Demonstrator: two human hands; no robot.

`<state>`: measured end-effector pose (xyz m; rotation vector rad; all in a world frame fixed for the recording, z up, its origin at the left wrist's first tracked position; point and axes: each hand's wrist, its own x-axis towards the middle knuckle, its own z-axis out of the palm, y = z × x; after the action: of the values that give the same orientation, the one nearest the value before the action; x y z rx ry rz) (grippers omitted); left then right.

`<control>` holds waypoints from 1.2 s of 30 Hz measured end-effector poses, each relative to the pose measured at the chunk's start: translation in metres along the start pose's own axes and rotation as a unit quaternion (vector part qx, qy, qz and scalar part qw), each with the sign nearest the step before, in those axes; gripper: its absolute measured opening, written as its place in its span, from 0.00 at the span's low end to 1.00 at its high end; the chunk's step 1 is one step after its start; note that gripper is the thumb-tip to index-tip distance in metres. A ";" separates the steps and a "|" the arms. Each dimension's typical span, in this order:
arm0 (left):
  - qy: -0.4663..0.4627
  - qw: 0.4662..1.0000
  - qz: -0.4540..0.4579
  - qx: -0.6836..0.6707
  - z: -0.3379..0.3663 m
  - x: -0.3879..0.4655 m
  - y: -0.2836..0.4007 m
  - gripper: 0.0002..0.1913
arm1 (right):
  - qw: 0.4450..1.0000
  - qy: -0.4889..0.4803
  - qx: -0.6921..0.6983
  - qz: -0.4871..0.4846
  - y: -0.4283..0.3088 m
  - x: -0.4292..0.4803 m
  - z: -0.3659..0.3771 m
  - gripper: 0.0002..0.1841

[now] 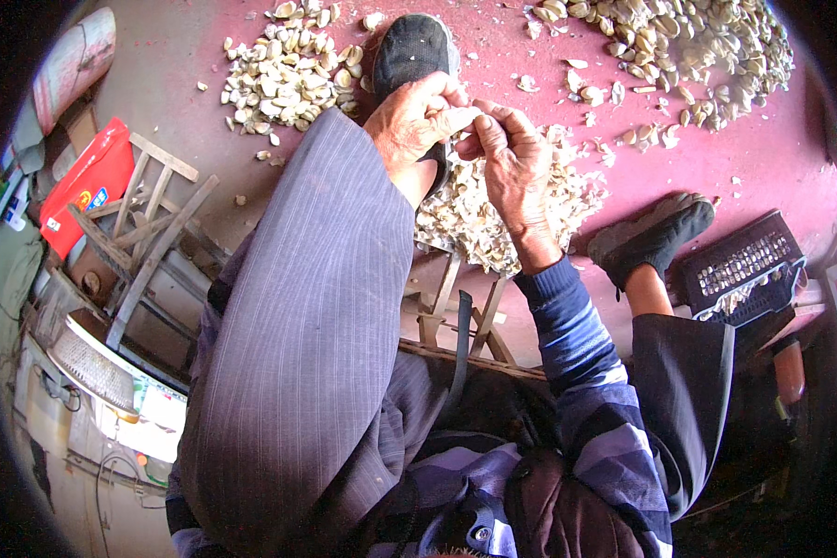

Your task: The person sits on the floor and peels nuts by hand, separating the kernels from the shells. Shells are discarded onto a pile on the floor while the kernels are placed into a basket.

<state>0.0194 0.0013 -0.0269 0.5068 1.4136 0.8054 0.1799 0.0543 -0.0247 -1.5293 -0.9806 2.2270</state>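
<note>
My left hand point(413, 124) and my right hand point(519, 164) meet at the fingertips, above the shoe on my left foot. Pinched between them is a small pale piece of garlic point(473, 114), mostly hidden by the fingers. Under my right hand lies a heap of papery garlic skins point(558, 202). Beyond my left knee, a pile of cream-coloured garlic cloves point(286, 87) rests on the floor. A larger pile of cloves point(711, 63), duller in colour, spreads at the far right.
The reddish floor point(488, 42) carries scattered cloves and skin bits. A wooden stool frame point(153, 216) and a red bag point(91, 188) stand at left. My right shoe point(659, 230) is beside a black plastic crate point(743, 268). Wooden legs point(439, 300) show between my knees.
</note>
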 end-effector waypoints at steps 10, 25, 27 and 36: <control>-0.053 0.992 0.004 0.117 -0.005 -0.002 0.004 0.14 | 0.978 -0.015 -0.196 -0.063 -0.004 0.000 -0.003 0.07; -0.057 0.998 -0.022 0.022 -0.003 -0.001 -0.006 0.13 | 0.870 -0.016 -0.448 -0.208 0.003 -0.002 -0.044 0.19; -0.072 0.997 -0.025 0.002 -0.006 0.000 -0.006 0.13 | 0.922 -0.014 -0.334 -0.196 0.005 -0.002 -0.028 0.18; -0.092 0.992 0.011 0.081 -0.010 0.000 0.003 0.17 | 0.938 -0.040 -0.262 -0.224 0.003 0.001 -0.010 0.15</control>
<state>0.0087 0.0014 -0.0260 0.7053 1.3096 0.6460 0.1888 0.0565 -0.0293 -1.2192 -1.8485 1.7930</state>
